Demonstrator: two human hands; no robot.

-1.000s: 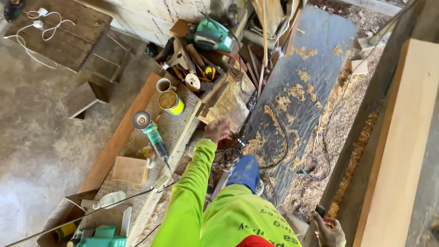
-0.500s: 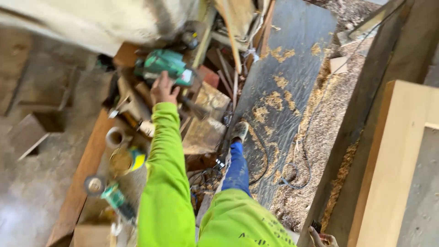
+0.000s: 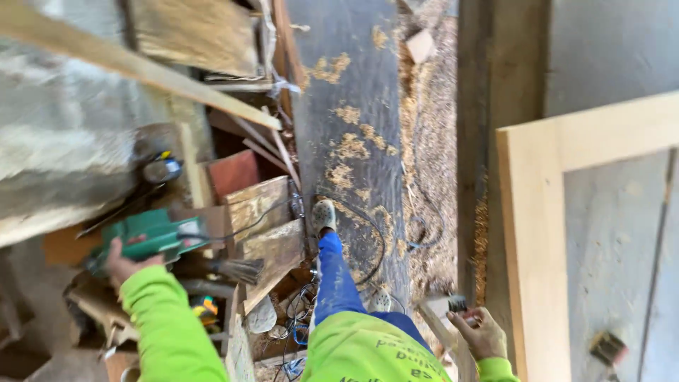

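My left hand [image 3: 122,263], in a bright green sleeve, is closed on the rear of a green power tool [image 3: 157,235] that lies among scrap wood at the left. At the lower right, my right hand [image 3: 482,332] holds a small wooden-handled brush [image 3: 450,308] with dark bristles, next to a pale wooden frame [image 3: 532,255]. Between the hands, my leg in blue trousers ends in a grey shoe [image 3: 324,214] set on a dark board [image 3: 353,106].
Sawdust covers the dark board and the ground beside it. A black cable [image 3: 385,244] loops past my shoe. Scrap boards [image 3: 265,219], a paintbrush [image 3: 237,269] and a long slanted batten [image 3: 141,71] crowd the left. Another small brush [image 3: 608,347] lies on the grey panel.
My left hand has reached from the wood pile to the green power tool and closed on it. The view has swung right and nearer, showing the pale frame and my right hand.
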